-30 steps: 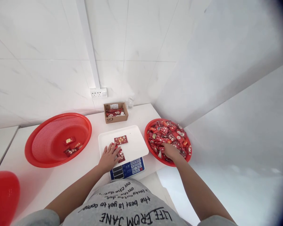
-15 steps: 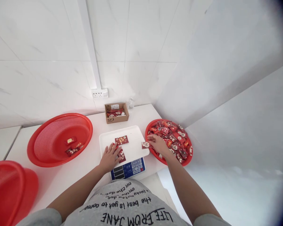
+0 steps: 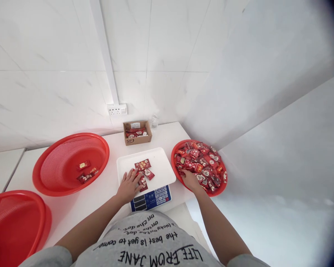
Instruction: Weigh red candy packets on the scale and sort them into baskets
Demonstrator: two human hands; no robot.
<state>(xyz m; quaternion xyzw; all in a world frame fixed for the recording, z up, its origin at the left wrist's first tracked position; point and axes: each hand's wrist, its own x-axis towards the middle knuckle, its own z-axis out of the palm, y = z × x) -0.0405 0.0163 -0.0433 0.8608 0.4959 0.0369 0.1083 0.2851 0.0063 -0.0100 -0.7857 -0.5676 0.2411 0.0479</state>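
My left hand (image 3: 128, 187) lies with fingers spread on the white scale tray (image 3: 163, 170), over part of the small red packets there. A dark red packet (image 3: 143, 164) with gold print sits just above its fingertips. To the right of the fingers is a red packet with a white label (image 3: 149, 174), and another dark packet (image 3: 143, 183) lies under or beside them. My right hand (image 3: 190, 180) reaches over the near left rim of a red basket (image 3: 225, 181) heaped with similar packets. Its fingertips are down among them, so their grip is hidden.
The scale's blue keypad (image 3: 150, 198) faces me below the tray. Behind stand a cardboard box (image 3: 138, 140) of packets and a clear container (image 3: 154, 121). At left are a red mesh basket (image 3: 52, 159) holding several packets and another red basket (image 3: 41, 222). Walls border the table behind and right.
The packet my right hand held at the tray's right edge has left it, and a white-labelled packet now lies beside my left fingers. My right hand has moved down into the right basket.
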